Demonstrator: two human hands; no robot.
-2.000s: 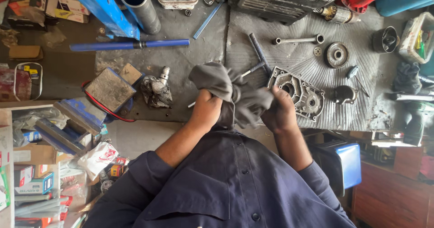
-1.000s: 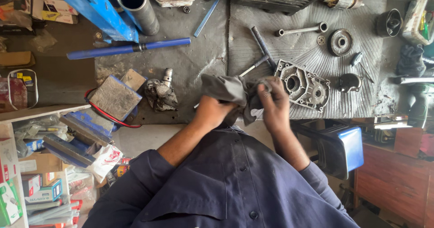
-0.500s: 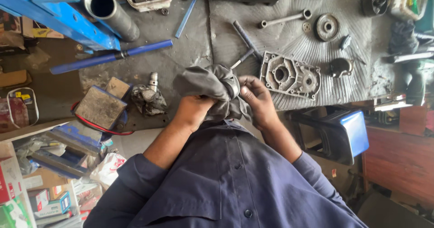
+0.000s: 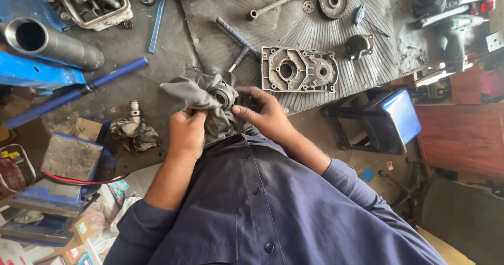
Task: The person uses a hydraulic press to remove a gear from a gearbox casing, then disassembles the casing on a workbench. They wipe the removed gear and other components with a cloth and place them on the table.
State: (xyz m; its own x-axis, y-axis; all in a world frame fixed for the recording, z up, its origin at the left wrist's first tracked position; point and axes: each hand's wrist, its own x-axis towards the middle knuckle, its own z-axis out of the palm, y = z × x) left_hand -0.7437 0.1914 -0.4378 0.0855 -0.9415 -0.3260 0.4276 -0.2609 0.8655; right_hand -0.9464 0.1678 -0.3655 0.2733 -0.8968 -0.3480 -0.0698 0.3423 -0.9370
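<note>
Fingers (image 4: 197, 119) of the left hand (image 4: 186, 133) now bunch the grey cloth (image 4: 191, 94) tighter. The right hand (image 4: 265, 115) pinches its edge, baring a round metal part (image 4: 221, 96). Both have lifted off the dirty worktop (image 4: 157, 70), toward the chest.

A grimy grey workbench top (image 4: 157, 70) carried a ribbed dark rubber mat (image 4: 315, 28). Beside the bench stood a black-framed stool with a blue seat (image 4: 391, 120), next to a reddish wooden cabinet (image 4: 462, 139). Soft, even light fell over everything.
</note>
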